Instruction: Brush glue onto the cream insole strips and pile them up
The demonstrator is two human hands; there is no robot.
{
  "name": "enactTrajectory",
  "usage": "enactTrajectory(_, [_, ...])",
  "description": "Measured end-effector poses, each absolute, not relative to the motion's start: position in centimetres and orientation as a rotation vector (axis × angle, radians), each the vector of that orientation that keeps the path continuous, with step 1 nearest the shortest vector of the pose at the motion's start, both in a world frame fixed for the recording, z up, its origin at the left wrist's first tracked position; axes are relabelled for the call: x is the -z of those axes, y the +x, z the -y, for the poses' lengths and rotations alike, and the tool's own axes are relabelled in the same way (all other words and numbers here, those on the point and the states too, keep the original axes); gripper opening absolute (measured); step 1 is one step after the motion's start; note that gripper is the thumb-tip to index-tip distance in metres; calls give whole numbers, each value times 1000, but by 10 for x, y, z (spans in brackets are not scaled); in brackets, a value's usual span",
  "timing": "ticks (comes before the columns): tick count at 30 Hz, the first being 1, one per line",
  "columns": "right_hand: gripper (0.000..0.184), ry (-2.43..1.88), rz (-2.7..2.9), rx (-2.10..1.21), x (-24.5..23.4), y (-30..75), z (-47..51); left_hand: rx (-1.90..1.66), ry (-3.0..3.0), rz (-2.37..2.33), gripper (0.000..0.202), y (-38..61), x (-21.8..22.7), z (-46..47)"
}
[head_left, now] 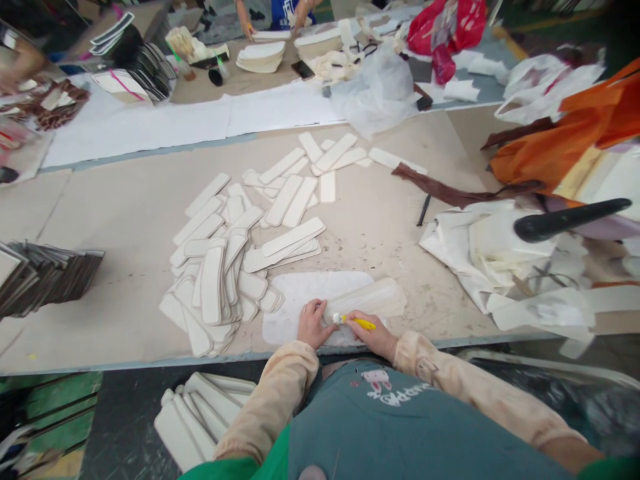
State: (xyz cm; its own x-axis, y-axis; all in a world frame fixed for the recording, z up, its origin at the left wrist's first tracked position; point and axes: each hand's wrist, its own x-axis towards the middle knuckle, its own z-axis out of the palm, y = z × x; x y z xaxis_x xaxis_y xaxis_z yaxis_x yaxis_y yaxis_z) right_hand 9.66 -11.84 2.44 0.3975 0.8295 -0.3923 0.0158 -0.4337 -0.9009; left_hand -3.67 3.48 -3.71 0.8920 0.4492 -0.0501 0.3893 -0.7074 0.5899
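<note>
My right hand is closed around the yellow handle of a small brush, whose white head rests over a long cream strip. My left hand lies at the strip's near-left end, thumb and fingers apart, fingertips touching it. Under the strip is a white sheet with rounded corners, close to the table's front edge. Just beyond my hands, many cream rounded strips lie in a loose, overlapping heap.
A stack of dark-edged panels stands at the left. To the right are a white container with a black handle, a black stick and orange cloth. Across the table, a co-worker's hands touch pale pieces.
</note>
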Motion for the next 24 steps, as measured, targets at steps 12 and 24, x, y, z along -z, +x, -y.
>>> enactTrajectory(12, [28, -2113, 562, -655, -36, 172, 189, -142, 2491, -556, 74, -36, 41, -36])
enactTrajectory(24, [28, -1619, 907, -1146, -11, 111, 135, -120, 2528, -567, 72, -34, 40, -33])
